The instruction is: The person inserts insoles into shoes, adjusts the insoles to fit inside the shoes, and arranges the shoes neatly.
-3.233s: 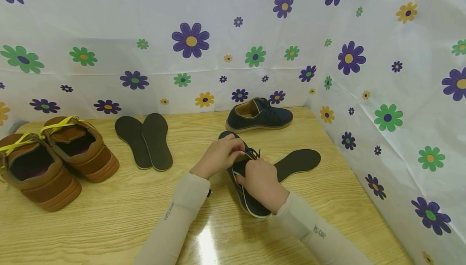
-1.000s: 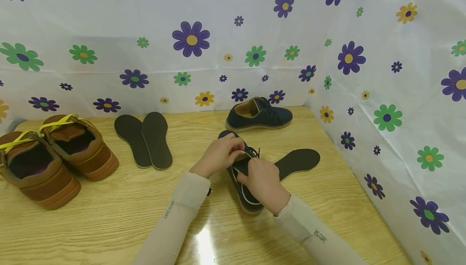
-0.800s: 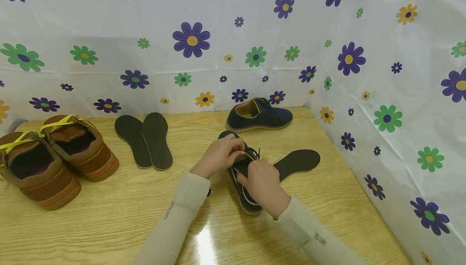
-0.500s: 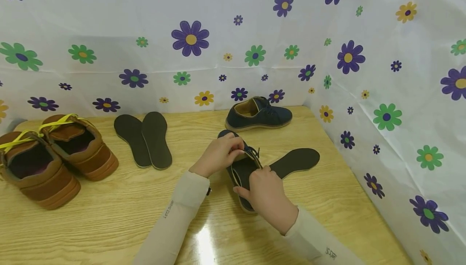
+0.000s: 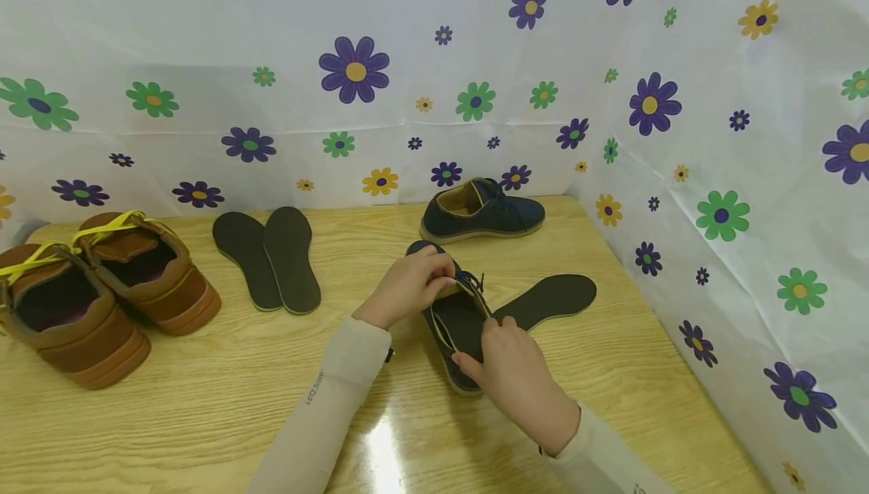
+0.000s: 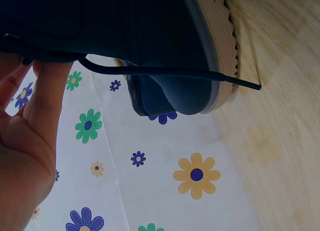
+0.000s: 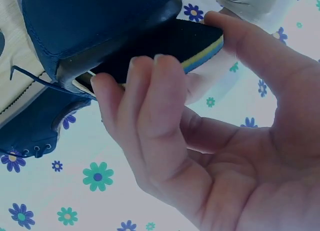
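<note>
A navy lace-up shoe (image 5: 443, 352) stands on the wood-grain table, toe pointing away. My left hand (image 5: 410, 286) grips its front by the tongue; in the left wrist view a loose dark shoelace (image 6: 160, 72) hangs across the shoe. A black insole (image 5: 463, 320) lies inside the opening. My right hand (image 5: 523, 377) is at the heel part, thumb on one side of the insole and fingers by the right rim. The right wrist view shows the insole's yellow-and-blue layered edge (image 7: 204, 55) between thumb and fingers, sticking out of the shoe. A second black insole (image 5: 560, 296) lies flat to the right.
The other navy shoe (image 5: 505, 216) stands behind, by the flowered cloth backdrop (image 5: 285, 41). Two overlapping black insoles (image 5: 292, 264) lie at left centre. Brown shoes (image 5: 193, 294) with yellow laces stand at far left. A flowered cloth wall (image 5: 679, 253) borders the right side.
The insole has slid deeper into the shoe; its heel end earlier stuck out past the shoe's heel. My right hand has drawn back toward me and rightward. The left hand keeps its hold.
</note>
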A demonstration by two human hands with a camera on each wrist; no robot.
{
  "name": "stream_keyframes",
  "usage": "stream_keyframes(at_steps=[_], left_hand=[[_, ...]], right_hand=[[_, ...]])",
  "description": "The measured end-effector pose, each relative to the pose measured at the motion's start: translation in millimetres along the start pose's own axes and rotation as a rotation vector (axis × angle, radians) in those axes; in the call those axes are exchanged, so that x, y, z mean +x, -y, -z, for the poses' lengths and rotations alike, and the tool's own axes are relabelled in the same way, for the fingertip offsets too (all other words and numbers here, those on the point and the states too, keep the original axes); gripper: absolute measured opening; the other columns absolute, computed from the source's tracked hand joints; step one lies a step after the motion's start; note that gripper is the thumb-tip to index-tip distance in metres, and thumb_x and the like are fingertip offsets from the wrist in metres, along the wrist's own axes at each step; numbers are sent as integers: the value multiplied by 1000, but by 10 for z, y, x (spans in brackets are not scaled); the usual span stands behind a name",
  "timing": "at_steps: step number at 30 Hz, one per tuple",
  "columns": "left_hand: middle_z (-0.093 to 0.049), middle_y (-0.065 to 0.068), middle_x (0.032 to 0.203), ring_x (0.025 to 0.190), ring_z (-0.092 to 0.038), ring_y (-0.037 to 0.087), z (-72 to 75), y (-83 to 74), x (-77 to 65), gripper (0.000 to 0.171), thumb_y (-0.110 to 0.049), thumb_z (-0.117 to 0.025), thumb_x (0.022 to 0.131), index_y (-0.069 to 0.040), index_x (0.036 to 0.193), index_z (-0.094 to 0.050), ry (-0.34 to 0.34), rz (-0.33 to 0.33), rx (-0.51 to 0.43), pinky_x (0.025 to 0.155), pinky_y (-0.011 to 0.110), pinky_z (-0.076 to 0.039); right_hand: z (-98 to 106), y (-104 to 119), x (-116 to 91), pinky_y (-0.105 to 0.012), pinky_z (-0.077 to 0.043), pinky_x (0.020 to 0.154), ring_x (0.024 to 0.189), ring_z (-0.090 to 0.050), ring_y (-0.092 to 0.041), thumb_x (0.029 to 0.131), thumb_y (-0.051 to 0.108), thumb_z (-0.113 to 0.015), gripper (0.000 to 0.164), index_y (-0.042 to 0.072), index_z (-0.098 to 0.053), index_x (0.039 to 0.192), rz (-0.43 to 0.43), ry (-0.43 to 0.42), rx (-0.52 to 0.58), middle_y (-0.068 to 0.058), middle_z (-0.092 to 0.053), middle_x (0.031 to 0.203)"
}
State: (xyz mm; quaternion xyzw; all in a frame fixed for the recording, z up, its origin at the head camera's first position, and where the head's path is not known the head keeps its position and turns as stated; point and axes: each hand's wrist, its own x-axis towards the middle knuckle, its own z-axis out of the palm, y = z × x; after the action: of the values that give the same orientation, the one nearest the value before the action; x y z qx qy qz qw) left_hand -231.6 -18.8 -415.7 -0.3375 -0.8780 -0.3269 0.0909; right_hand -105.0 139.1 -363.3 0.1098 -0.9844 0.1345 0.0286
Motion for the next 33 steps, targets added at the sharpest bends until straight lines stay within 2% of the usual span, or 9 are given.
stream_keyframes(at_steps=[13, 24, 28, 33], left_hand=[[-50, -4, 81, 67, -47, 10, -4, -1, 5, 7, -17, -65, 93, -12, 87, -64, 12, 15, -7, 63, 30, -43], [-50, -4, 81, 68, -47, 11, 7, -3, 2, 7, -17, -65, 93, -12, 88, -64, 11, 25, -15, 64, 31, -43], [-50, -3, 81, 68, -47, 11, 8, -2, 4, 7, -17, -66, 93, -12, 88, -64, 9, 24, -15, 64, 31, -43], [-49, -4, 81, 68, -47, 11, 8, -8, 7, 7, -17, -65, 93, -12, 88, -65, 13, 26, -20, 64, 30, -43]], right_hand=[[-64, -57, 128, -34, -46, 52, 60, -54, -23, 82, 28, -77, 39, -9, -65, 90, 19, -19, 30, -15, -54, 74], [-131, -116, 240, -31, -41, 55, 62, -46, -19, 83, 21, -77, 23, 0, -66, 81, 63, -17, 105, -8, -48, 72], [-159, -134, 269, -33, -43, 59, 66, -47, -21, 81, 19, -79, 23, -1, -68, 80, 67, -3, 125, -9, -49, 74], [-171, -139, 280, -36, -48, 66, 72, -50, -24, 80, 18, -79, 27, -8, -71, 86, 49, 41, 154, -14, -52, 81]])
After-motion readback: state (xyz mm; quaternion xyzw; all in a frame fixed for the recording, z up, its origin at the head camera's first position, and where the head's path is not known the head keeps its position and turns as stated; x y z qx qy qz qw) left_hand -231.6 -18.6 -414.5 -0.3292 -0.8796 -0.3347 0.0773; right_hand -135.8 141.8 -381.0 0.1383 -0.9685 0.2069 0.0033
